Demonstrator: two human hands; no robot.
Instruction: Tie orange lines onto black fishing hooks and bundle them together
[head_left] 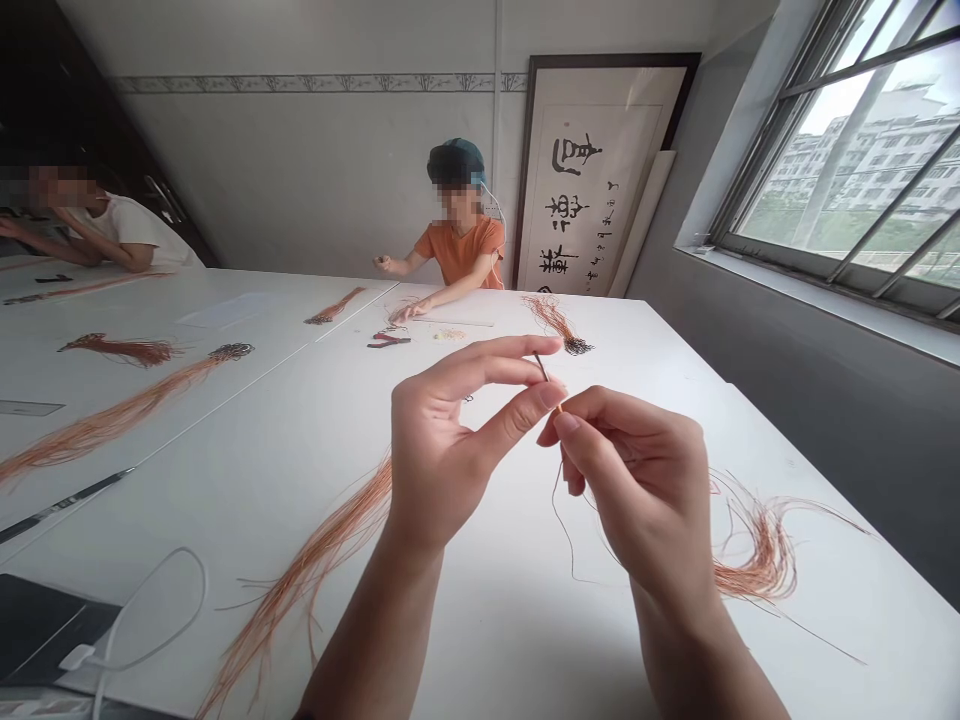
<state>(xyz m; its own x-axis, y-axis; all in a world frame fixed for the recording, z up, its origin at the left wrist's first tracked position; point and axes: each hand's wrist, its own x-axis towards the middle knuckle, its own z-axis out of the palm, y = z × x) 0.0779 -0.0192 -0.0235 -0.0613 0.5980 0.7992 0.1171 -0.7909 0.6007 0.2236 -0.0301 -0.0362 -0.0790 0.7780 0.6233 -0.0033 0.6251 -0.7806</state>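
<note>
We work above the white desk (465,640). Long copper strand bundles (307,575) lie on it under our left forearm, and a curled bundle (757,560) lies beside the right wrist. Our left hand (442,450) and right hand (637,480) meet above the desk, each grip pinching the thin wire (541,368) between thumb and forefinger; its tail hangs below.

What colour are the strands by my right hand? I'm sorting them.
Coppery orange strands, seen in the head view.
</note>
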